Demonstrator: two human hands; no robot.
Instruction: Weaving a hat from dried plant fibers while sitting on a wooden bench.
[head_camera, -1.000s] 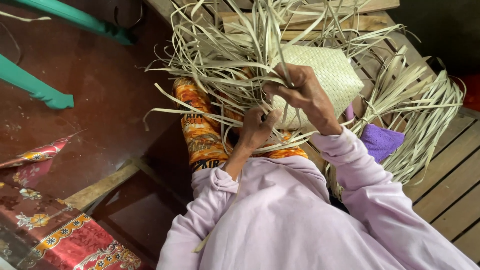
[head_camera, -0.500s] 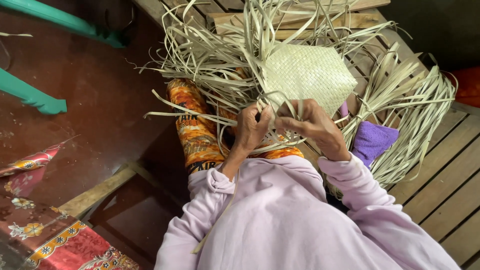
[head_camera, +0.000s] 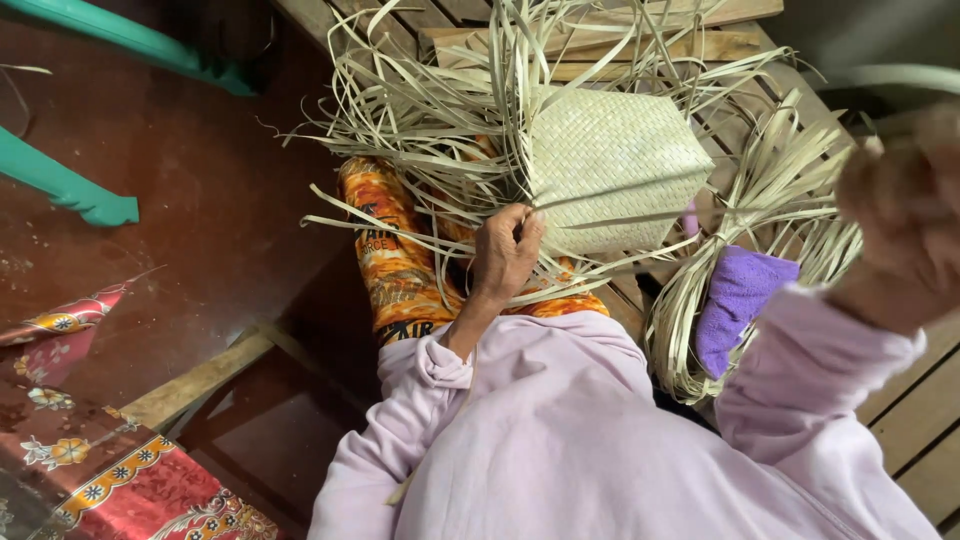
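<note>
head view, pale square woven mat with loose strips, left hand fingers pinching one strip, right hand blurred, grip unclear

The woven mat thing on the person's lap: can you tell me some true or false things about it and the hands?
1. The left hand grips pale strips at the edge of the woven panel. True.
2. The right hand rests flat on the woven panel. False: it is lifted off to the right, blurred, close to the camera.
3. Loose strips stick out around the panel. True.
4. The cloth beside the person is green. False: it is purple.
5. The person sits by wooden slats. True.
6. The sleeves are bright red. False: they are pale lilac.
</note>
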